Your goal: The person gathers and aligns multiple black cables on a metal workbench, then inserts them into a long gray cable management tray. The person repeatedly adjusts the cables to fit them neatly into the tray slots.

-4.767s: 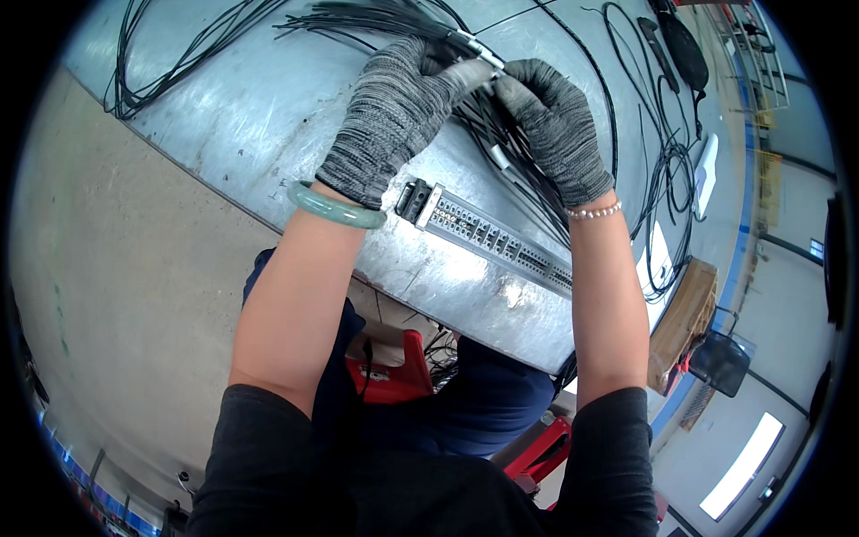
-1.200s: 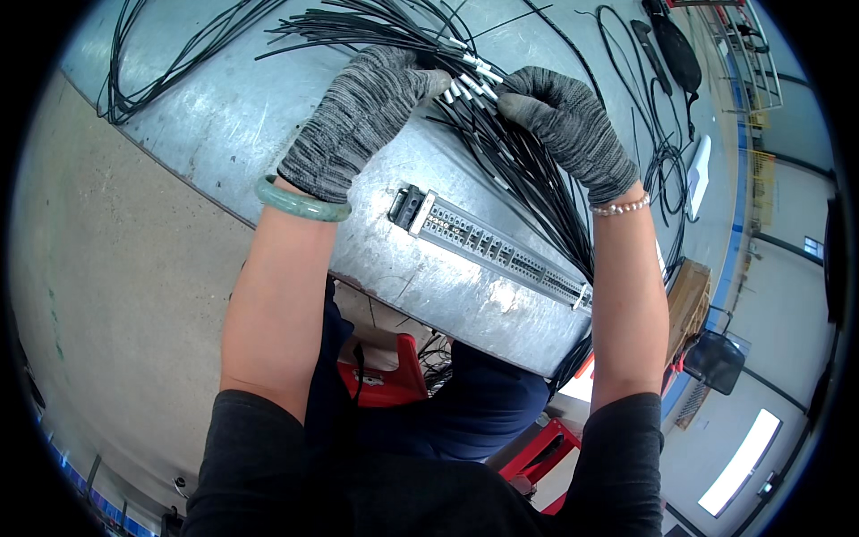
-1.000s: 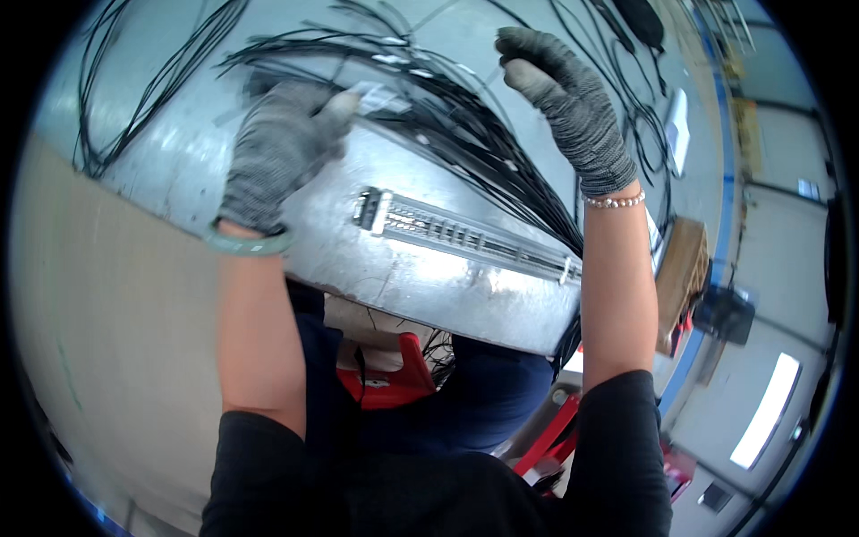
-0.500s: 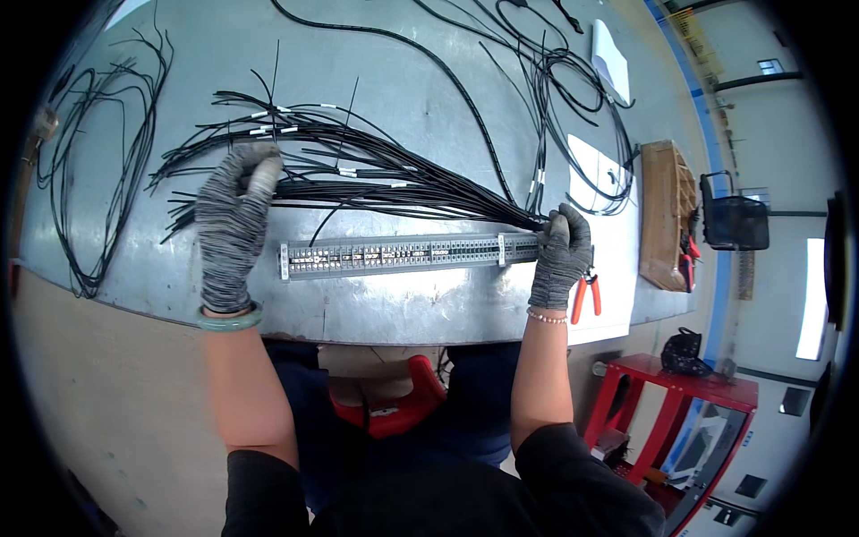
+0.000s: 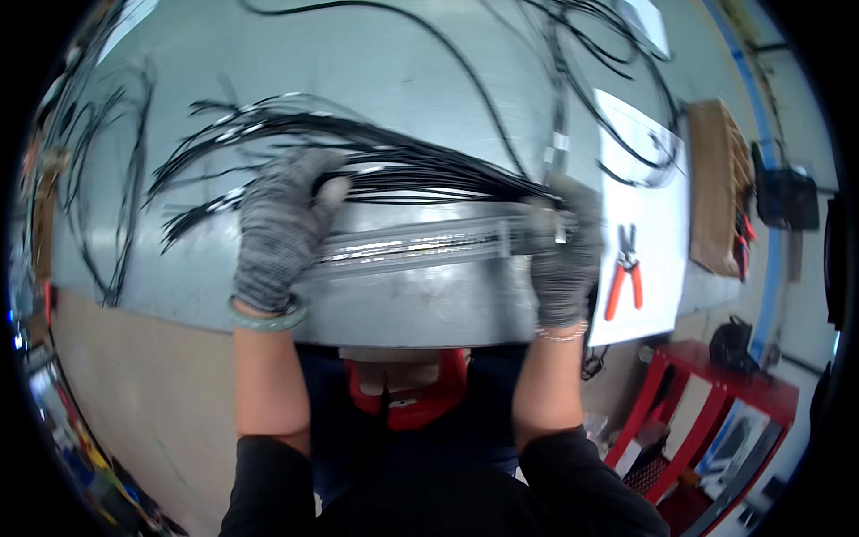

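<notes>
Landmark: the terminal block rail [image 5: 420, 249] on the table [image 5: 420, 313]. Since half a second earlier, the left hand [image 5: 284, 224] has shifted from beyond the rail's left end to over it; thumb and forefinger stand apart, but any hold on wires cannot be told. The wire bundle [image 5: 420, 161] lies along the rail's far side. The right hand [image 5: 564, 251], at the rail's right end, is blurred; its closure and hold cannot be told. The orange-handled pliers [image 5: 627, 259], right of the rail, are now uncovered. The hands appear to span the work, leaving the pliers free.

Count, left to right: one wire coil [image 5: 140, 170] left of the rail; one bundle, wires uncountable; one rail; one pair of pliers; one wooden box [image 5: 716, 188] farthest right.
</notes>
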The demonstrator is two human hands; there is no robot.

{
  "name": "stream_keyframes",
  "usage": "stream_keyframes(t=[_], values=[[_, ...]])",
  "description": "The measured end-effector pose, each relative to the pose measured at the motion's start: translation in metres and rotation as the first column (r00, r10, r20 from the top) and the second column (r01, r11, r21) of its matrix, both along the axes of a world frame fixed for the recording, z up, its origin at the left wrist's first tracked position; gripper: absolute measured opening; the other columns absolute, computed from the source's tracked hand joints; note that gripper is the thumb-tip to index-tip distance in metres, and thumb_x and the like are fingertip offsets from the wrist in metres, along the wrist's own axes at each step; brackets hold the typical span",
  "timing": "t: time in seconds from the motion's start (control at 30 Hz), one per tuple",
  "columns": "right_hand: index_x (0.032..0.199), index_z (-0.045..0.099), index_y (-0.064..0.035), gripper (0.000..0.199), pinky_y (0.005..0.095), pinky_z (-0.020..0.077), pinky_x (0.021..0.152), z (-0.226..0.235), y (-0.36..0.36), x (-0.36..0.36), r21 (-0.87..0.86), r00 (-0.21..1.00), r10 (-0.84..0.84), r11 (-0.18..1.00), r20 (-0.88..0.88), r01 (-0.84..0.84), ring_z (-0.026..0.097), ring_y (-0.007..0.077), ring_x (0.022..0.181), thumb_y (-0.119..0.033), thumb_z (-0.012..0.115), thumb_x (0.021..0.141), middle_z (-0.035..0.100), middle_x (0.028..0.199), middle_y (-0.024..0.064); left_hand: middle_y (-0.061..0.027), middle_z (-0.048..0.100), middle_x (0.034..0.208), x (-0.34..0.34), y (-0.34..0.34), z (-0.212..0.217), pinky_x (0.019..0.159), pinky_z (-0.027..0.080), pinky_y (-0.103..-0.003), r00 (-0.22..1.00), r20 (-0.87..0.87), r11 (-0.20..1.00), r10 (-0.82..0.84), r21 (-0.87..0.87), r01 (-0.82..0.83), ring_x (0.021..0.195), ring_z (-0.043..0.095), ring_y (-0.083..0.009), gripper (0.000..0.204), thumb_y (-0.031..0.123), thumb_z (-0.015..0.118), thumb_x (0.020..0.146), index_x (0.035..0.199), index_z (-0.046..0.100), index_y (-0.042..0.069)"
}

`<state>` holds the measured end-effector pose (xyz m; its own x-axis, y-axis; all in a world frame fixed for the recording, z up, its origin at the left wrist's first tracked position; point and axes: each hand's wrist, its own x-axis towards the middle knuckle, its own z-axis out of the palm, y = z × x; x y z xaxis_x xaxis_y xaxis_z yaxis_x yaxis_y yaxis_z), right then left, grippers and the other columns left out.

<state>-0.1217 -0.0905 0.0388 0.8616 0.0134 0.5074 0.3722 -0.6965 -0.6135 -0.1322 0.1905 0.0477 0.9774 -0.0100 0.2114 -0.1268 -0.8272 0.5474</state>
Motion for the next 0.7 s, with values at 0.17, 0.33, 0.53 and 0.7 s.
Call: stream_keyframes(t=[0.17,0.33,0.53,0.7], values=[[0.129,0.053,-0.0115,0.077,0.0536,0.0156,0.115,0.003,0.030,-0.015,-0.365,0.910,0.258,0.853,-0.324,-0.372,0.035,0.0325,0.133,-0.046,0.078,0.065,0.049,0.133,0.0116,-0.0134,0.065,0.105,0.001,-0.029,-0.005,0.087,0.047,-0.043,1.000,0.014,0.995,0.001,0.096,-0.003,0.099,0.060,-0.0325,0.026,0.016,0.064,0.086,0.110,0.063,0.008],[0.131,0.053,-0.0116,0.069,0.0557,0.0102,0.115,-0.011,0.028,-0.014,-0.402,0.890,0.175,0.844,-0.421,-0.356,0.030,0.0347,0.138,-0.041,0.072,0.071,0.047,0.140,0.0142,-0.0141,0.065,0.110,0.008,-0.043,-0.019,0.091,0.046,-0.039,0.997,-0.062,0.997,0.056,0.051,-0.053,0.101,0.062,-0.0293,0.025,0.015,0.063,0.088,0.111,0.064,0.006],[0.119,0.063,-0.0137,0.035,0.0493,0.0171,0.115,-0.011,0.033,-0.016,-0.370,0.851,0.132,0.859,-0.508,-0.353,0.032,0.0339,0.139,-0.026,0.049,0.090,0.046,0.143,0.0153,-0.0118,0.066,0.100,0.024,-0.036,-0.018,0.089,0.047,-0.035,0.976,-0.216,0.999,0.022,0.053,-0.011,0.094,0.062,-0.0235,0.018,0.008,0.064,0.087,0.104,0.065,0.003],[0.114,0.065,-0.0118,0.032,0.0490,0.0193,0.114,-0.020,0.036,-0.012,-0.318,0.888,0.101,0.910,-0.449,-0.265,0.035,0.0343,0.137,-0.024,0.047,0.091,0.046,0.142,0.0170,-0.0117,0.067,0.097,0.027,-0.036,-0.016,0.088,0.048,-0.035,0.975,-0.219,0.999,0.043,0.031,-0.037,0.092,0.062,-0.0228,0.015,0.006,0.065,0.086,0.100,0.067,0.002]])
